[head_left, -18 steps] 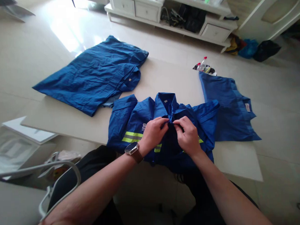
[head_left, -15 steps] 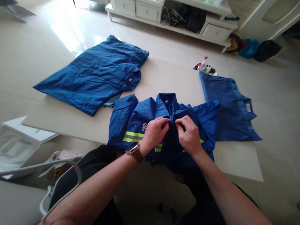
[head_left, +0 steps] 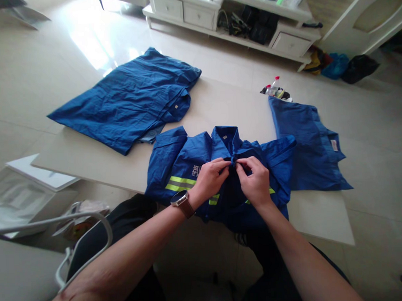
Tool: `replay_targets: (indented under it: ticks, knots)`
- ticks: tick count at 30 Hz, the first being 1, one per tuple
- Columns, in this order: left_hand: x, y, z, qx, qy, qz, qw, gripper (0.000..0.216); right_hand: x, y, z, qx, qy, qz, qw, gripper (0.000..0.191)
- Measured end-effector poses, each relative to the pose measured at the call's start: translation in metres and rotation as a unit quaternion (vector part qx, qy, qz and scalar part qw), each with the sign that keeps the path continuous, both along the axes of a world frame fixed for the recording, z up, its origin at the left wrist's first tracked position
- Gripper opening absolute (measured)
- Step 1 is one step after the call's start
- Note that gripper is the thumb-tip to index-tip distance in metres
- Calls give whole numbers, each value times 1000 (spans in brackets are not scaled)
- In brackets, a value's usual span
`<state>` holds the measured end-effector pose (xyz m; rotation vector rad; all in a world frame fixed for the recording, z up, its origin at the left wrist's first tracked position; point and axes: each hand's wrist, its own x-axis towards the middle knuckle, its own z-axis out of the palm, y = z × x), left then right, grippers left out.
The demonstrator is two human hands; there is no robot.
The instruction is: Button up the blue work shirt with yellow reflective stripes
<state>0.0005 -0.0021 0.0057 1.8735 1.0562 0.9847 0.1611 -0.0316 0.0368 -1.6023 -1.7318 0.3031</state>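
Observation:
A blue work jacket [head_left: 194, 146] with yellow-green and grey reflective bands lies on a pale board-like table [head_left: 105, 168], its collar pointing away from me. My left hand [head_left: 212, 179], with a watch on the wrist, pinches the front edge of the jacket just below the collar. Close beside it, almost touching, my right hand [head_left: 255, 179] pinches the opposite front edge between thumb and fingers. Whatever fastener lies between the fingertips is too small to make out. The lower front of the jacket is partly covered by my hands and forearms.
Another blue garment [head_left: 128, 100] lies flat at the left, and a folded blue one [head_left: 300, 146] at the right, partly under the jacket's sleeve. Bottles with red caps [head_left: 275, 85] stand beyond the table edge. A white cabinet [head_left: 198, 17] is at the back, a clear bin [head_left: 33, 193] at left.
The fingertips of both hands have come slightly closer together at the jacket's front edges. The whole view has shifted a little; the garments lie as before.

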Motion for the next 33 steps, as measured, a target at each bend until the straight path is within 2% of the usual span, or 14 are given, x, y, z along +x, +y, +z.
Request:
replay_targets:
  ticks: [6, 10, 12, 20, 22, 25, 27, 30, 31, 33]
  knots:
    - [-1, 0, -1, -4, -4, -9, 1000, 24, 0, 2, -2, -14, 18, -12, 1000, 15]
    - [-3, -4, 2, 25, 24, -43, 998, 28, 11, 7, -4, -22, 63, -100, 993, 17]
    - [-4, -5, 2, 22, 21, -33, 999, 29, 17, 7, -3, -35, 98, -135, 985, 20]
    - [-2, 5, -6, -117, -68, 89, 987, 22, 30, 5, 8, 7, 119, -186, 975, 23]
    - [-4, 8, -6, -159, -54, 87, 982, 23, 31, 6, 6, -7, 118, -165, 979, 24]
    - [-16, 16, -5, -213, 11, 5, 977, 34, 33, 8, 0, -89, 124, -55, 987, 38]
    - [-30, 26, -4, -204, 83, -11, 975, 40, 40, 10, -6, -143, 118, -11, 983, 44]
    - [-55, 42, -2, -125, 221, 97, 962, 46, 66, 14, -16, -183, 45, -46, 981, 37]
    - [-63, 47, -1, -111, 270, 138, 947, 52, 79, 14, -19, -191, 2, -66, 979, 35]
    - [-76, 52, -1, -129, 351, 194, 907, 68, 109, 14, -25, -202, -96, -112, 968, 36]
